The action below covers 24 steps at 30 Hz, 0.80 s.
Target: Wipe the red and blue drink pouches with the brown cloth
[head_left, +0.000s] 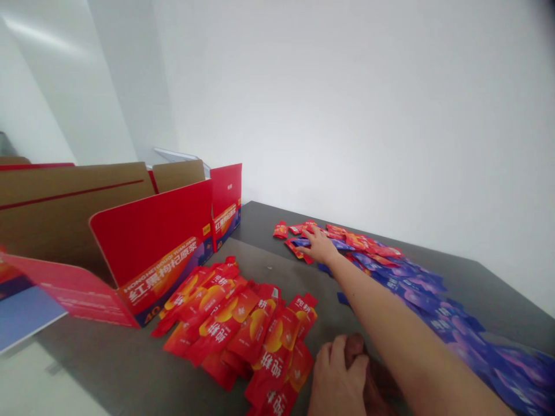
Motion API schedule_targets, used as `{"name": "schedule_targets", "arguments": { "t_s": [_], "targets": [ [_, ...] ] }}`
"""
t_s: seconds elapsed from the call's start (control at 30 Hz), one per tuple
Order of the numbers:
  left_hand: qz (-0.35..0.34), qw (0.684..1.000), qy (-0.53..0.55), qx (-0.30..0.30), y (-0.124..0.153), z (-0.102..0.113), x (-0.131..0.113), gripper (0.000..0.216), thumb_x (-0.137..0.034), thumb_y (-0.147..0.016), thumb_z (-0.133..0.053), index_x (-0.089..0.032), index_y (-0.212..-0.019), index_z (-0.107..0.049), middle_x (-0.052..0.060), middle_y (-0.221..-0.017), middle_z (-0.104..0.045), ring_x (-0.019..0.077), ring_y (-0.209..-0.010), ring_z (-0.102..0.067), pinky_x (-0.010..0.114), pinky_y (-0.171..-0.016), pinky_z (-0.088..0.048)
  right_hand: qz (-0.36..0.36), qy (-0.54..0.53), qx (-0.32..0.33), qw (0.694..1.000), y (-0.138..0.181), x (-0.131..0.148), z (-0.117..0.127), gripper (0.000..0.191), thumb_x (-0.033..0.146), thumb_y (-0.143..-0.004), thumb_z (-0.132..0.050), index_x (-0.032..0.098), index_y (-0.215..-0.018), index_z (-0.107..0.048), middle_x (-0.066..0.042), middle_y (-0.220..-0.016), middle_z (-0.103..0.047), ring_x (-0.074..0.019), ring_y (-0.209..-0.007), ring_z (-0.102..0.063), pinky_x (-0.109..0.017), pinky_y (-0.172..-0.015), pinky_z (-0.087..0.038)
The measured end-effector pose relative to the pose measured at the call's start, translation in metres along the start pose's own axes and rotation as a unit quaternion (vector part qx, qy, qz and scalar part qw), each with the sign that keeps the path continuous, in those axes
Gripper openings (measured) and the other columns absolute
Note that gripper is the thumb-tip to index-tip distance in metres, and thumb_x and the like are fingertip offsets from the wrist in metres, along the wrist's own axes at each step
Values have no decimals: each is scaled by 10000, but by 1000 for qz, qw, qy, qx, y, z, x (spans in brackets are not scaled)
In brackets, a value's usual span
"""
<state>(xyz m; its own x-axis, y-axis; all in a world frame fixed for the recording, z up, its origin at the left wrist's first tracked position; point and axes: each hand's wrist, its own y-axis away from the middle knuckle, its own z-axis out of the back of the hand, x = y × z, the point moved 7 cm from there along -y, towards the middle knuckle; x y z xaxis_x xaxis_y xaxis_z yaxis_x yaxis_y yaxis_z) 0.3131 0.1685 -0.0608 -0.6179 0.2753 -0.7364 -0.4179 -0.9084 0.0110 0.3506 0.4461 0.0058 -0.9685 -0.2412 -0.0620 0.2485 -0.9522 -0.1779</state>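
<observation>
Right hand (319, 245), fingers spread, partly hides packets (292, 248); whether left hand (336, 381) grips is unclear.

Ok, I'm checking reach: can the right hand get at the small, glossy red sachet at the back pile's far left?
Probably yes: the right hand is close, and the sachet lies uncovered, with only flat red packets between.

head: sole view, from wearer's head | faces forward, down across table (260, 254) | close: packets (225, 312) | beyond: wall (347, 115) | left: box (156, 231), cropped | lens seemingly wide, corners soft
</observation>
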Motion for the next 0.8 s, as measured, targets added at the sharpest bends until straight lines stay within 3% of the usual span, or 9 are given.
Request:
{"name": "schedule_targets", "arguments": {
  "t_s": [0.13,0.23,0.37,0.57,0.8],
  "targets": [
    [17,999,14,-25,-1,0,-2,364,-341,-866,-458,-352,-1197,-612,32,-1333,-508,319,-1155,-458,495,-1010,-374,-10,-7,32,999,-23,14,-18,704,631,-868,-440,279,-1457,-285,-121,-1544,-215,-351,-1362,-280,-551,-1062,-270],
    [38,998,21,-36,2,2,-3,387,-323,-908,-379,-399,-1234,-573,5,-1332,-513,291,-1169,-451,460,-1034,-355,-8,-6,63,998,-30,21,-30,564,477,-890,-535,239,-1383,-400,-106,-1474,-345,-318,-1287,-397,-581,-1033,-316],
    [13,999,25,-36,6,8,-8,419,-371,-881,-439,-403,-1290,-526,18,-1363,-485,313,-1199,-430,476,-1057,-321,-4,1,94,996,-29,23,-37,440,388,-896,-565,206,-1291,-492,-98,-1355,-477,-270,-1174,-509,-522,-964,-420],
    [-56,998,9,-2,13,20,-19,527,-367,-772,-591,-314,-1292,-525,63,-1352,-454,324,-1158,-429,490,-1020,-349,-9,11,128,992,-14,12,-34,421,378,-899,-563,201,-1276,-501,-96,-1325,-500,-256,-1135,-536,-497,-936,-449],
    [-60,997,11,-50,20,26,-23,416,-310,-810,-553,-292,-1225,-569,19,-1365,-426,278,-1177,-387,447,-1051,-323,-23,27,223,974,14,-11,-24,391,370,-901,-565,189,-1245,-521,-91,-1264,-542,-232,-1066,-575,-458,-884,-489]
  ]
}}
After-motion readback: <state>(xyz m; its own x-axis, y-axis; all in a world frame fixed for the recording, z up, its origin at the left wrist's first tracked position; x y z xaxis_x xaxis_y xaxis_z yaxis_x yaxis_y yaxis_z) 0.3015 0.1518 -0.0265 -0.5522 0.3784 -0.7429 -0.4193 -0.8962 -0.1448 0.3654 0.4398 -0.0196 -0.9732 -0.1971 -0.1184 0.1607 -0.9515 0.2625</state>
